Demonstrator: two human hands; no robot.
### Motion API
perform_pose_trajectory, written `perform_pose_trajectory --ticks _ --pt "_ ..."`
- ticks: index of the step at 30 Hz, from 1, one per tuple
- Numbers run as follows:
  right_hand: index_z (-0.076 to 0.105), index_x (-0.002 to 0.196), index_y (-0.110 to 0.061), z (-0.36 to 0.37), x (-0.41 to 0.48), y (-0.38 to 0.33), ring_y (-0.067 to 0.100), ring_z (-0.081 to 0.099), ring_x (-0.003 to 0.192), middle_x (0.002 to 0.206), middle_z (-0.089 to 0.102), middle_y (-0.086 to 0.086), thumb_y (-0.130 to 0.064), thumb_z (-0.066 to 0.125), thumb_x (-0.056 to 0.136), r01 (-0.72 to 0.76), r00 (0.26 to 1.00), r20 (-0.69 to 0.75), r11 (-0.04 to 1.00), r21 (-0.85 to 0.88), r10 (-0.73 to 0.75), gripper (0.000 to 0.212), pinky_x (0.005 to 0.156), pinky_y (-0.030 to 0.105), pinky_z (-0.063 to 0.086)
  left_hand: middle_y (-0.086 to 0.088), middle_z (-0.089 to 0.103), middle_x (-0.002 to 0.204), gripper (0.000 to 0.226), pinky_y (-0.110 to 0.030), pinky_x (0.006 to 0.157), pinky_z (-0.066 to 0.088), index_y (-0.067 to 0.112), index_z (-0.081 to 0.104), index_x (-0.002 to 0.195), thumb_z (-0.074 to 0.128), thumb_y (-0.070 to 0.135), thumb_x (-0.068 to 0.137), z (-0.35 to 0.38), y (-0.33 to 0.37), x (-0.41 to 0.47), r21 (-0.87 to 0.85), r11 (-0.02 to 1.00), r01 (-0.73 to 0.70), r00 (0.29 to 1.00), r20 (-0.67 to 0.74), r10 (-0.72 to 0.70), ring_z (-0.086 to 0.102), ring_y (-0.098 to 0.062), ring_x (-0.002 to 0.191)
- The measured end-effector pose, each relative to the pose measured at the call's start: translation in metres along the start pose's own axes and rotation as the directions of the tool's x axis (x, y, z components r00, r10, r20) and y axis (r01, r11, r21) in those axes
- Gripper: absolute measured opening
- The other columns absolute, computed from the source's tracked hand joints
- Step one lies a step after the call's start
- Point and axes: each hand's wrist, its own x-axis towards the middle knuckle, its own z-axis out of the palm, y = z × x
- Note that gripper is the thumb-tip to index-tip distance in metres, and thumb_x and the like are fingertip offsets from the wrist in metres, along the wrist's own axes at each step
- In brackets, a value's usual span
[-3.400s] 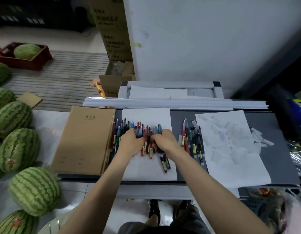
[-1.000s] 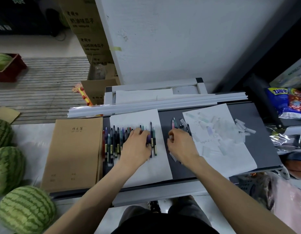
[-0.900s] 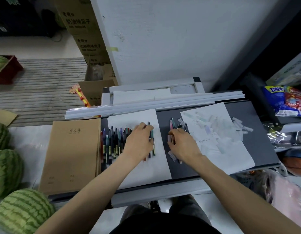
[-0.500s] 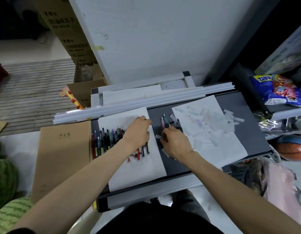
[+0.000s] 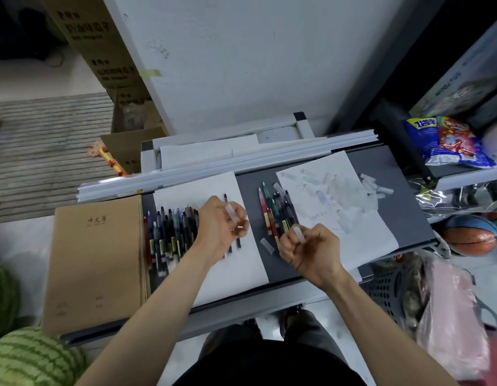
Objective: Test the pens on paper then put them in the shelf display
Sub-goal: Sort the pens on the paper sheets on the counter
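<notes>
In the head view, a clear cap (image 5: 232,214) is pinched in the curled grip of the left hand (image 5: 221,228). A second cap (image 5: 297,234) is held tight in the right hand (image 5: 311,247), likely to close the pens (image 5: 172,229). These are laid in rows on paper (image 5: 241,270) on the table (image 5: 409,207), not yet put away. The brown notebook (image 5: 97,260) is marked "作文簿".

Left hand (image 5: 221,227) pinching clear cap (image 5: 232,215), right hand (image 5: 311,250) curled, pinching another
</notes>
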Motion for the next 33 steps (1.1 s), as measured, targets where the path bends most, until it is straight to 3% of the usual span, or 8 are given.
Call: perform_pose_trajectory --ticks 4,6,9,13,17,24,27,33 --pt "0.045 0.071 -0.008 -0.002 0.000 0.002 0.022 0.022 0.063 0.073 0.031 0.009 -0.029 0.055 0.080 -0.017 0.999 -0.038 1.000 -0.011 0.017 0.024 0.056 0.033 0.017 -0.012 0.055 0.065 0.028 -0.028 0.052 0.033 0.009 0.055 0.063 0.041 0.020 0.085 0.008 -0.027 -0.009 0.003 0.998 0.067 0.997 -0.030 -0.067 0.050 -0.025 0.057" --pt "0.050 0.069 -0.013 -0.001 0.001 0.000 0.017 0.025 0.054 0.067 0.035 0.004 -0.034 0.060 0.089 -0.043 0.992 -0.123 0.998 -0.042 0.037 0.030 0.047 0.027 0.020 -0.006 0.045 0.055 0.027 -0.024 0.047 0.024 0.014 0.054 0.058 0.049 0.021 0.083 0.012 -0.037 -0.011 0.219 0.976 0.015 0.995 -0.100 0.007 0.037 -0.021 0.050" --pt "0.054 0.076 -0.018 -0.006 -0.004 -0.003 0.014 0.031 0.054 0.066 0.044 -0.001 -0.039 0.061 0.099 -0.077 0.969 -0.244 0.987 -0.140 0.042 0.032 0.046 0.024 0.021 0.004 0.048 0.050 0.030 -0.028 0.050 0.028 0.016 0.063 0.059 0.057 0.022 0.087 0.011 -0.054 -0.014 0.675 0.730 -0.110 0.972 -0.082 0.221 0.037 -0.013 0.045" --pt "0.056 0.082 -0.016 -0.021 -0.018 -0.008 0.017 0.040 0.054 0.067 0.050 0.004 -0.027 0.053 0.102 -0.064 0.938 -0.346 0.968 -0.242 -0.025 0.023 0.048 0.026 0.029 0.010 0.061 0.056 0.017 -0.022 0.043 0.033 0.025 0.066 0.104 0.050 0.021 0.103 0.008 -0.071 -0.016 0.843 0.517 -0.149 0.971 0.027 0.236 0.045 -0.007 0.042" --pt "0.062 0.092 -0.006 -0.030 -0.026 -0.010 0.018 0.041 0.050 0.061 0.049 0.006 -0.016 0.048 0.102 -0.070 0.916 -0.400 0.964 -0.256 -0.039 0.019 0.045 0.026 0.033 0.011 0.061 0.064 0.020 -0.025 0.042 0.033 0.034 0.046 0.115 0.055 0.040 0.098 0.014 -0.075 -0.017 0.991 0.037 -0.132 0.952 0.116 0.284 0.057 -0.009 0.054" --pt "0.076 0.095 0.001 -0.024 -0.005 -0.021 0.022 0.053 0.054 0.069 0.064 0.014 -0.010 0.050 0.095 -0.052 0.903 -0.397 0.875 -0.481 -0.164 0.028 0.051 0.028 0.045 0.006 0.056 0.071 0.011 -0.029 0.050 0.042 0.029 0.050 0.105 0.055 0.039 0.103 0.015 -0.084 -0.005 0.990 -0.107 -0.087 0.954 0.114 0.277 0.058 -0.017 0.062" --pt "0.076 0.092 -0.006 -0.030 0.006 -0.032 0.018 0.049 0.052 0.061 0.060 0.005 -0.012 0.052 0.095 -0.059 0.862 -0.435 0.801 -0.596 -0.260 0.025 0.050 0.026 0.039 0.005 0.059 0.064 0.017 -0.029 0.046 0.035 0.024 0.051 0.100 0.048 0.040 0.106 0.013 -0.087 -0.004 0.995 0.009 -0.100 0.946 0.093 0.311 0.056 -0.014 0.054" --pt "0.076 0.097 -0.016 -0.053 0.025 -0.062 0.021 0.069 0.081 0.083 0.074 0.000 -0.026 0.060 0.096 -0.147 0.837 -0.321 0.384 -0.912 -0.443 0.019 0.077 0.035 0.056 0.003 0.037 0.057 0.022 -0.028 0.047 0.021 0.017 0.044 0.073 0.044 0.028 0.092 0.032 -0.076 -0.007 0.470 0.882 -0.021 0.991 -0.107 0.080 0.027 -0.016 0.049"
